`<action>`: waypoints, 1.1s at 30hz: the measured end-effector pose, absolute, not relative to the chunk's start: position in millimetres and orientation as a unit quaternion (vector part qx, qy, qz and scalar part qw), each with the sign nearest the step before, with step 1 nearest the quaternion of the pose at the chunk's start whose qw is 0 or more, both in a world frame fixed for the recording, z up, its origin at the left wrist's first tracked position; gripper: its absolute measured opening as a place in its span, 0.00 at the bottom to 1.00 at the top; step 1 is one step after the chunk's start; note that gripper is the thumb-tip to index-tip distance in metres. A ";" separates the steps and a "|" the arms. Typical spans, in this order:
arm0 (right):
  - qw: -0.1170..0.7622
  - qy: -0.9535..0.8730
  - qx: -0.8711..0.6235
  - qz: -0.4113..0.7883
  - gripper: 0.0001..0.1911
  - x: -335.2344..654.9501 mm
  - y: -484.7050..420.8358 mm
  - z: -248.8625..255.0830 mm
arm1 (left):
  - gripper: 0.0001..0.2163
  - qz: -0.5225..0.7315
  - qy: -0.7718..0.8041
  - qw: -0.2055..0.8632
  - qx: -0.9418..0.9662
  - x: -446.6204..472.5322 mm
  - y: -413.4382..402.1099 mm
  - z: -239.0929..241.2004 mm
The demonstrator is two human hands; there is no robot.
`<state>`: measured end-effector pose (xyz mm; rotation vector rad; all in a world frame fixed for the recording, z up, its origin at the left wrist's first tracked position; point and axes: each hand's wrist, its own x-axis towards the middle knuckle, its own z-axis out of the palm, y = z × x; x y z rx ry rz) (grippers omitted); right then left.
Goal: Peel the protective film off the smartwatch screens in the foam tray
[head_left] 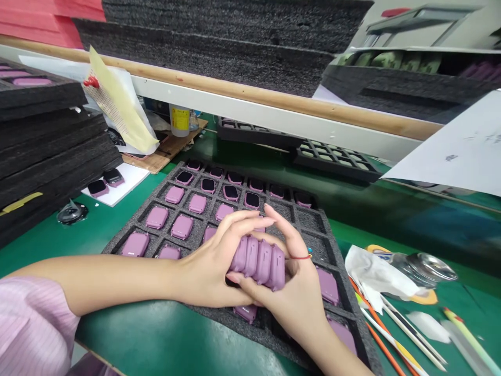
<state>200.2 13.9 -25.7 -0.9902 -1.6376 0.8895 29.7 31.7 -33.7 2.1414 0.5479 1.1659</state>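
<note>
Both my hands hold a row of several purple watch bodies (259, 259) stacked side by side, over a black foam tray (303, 218). My left hand (214, 261) wraps the stack from the left, fingers curled over its top. My right hand (294, 284) cups it from below and the right, thumb raised. The tray's pockets hold more purple watch bodies (182, 226), some face down, and those in the back rows show dark screens (208, 185).
Stacked black foam trays (47, 141) stand at the left, with two watch bodies on a white sheet (105, 183). Sticks and pens (395, 334), a white wrapper and a clear dish (425, 269) lie at the right. More black trays (332, 159) sit behind on the green mat.
</note>
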 end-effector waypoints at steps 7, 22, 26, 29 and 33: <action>0.504 -0.720 -0.386 0.280 0.46 206.6 13.6 -30.0 | 0.38 0.313 0.273 0.701 0.579 30.5 32.7 -24.7; 0.491 -0.751 -0.356 0.261 0.47 209.1 14.1 -30.5 | 0.18 0.300 0.259 0.729 0.558 30.6 33.6 -17.1; 0.482 -0.759 -0.363 0.245 0.47 209.9 14.8 -30.1 | 0.16 0.285 0.257 0.729 0.567 30.0 34.5 -15.6; 0.476 -0.766 -0.366 0.229 0.47 210.8 15.0 -30.3 | 0.16 0.283 0.261 0.731 0.564 30.3 35.1 -14.5; 0.472 -0.776 -0.364 0.205 0.44 211.2 15.1 -30.5 | 0.16 0.284 0.263 0.734 0.558 30.8 35.7 -14.5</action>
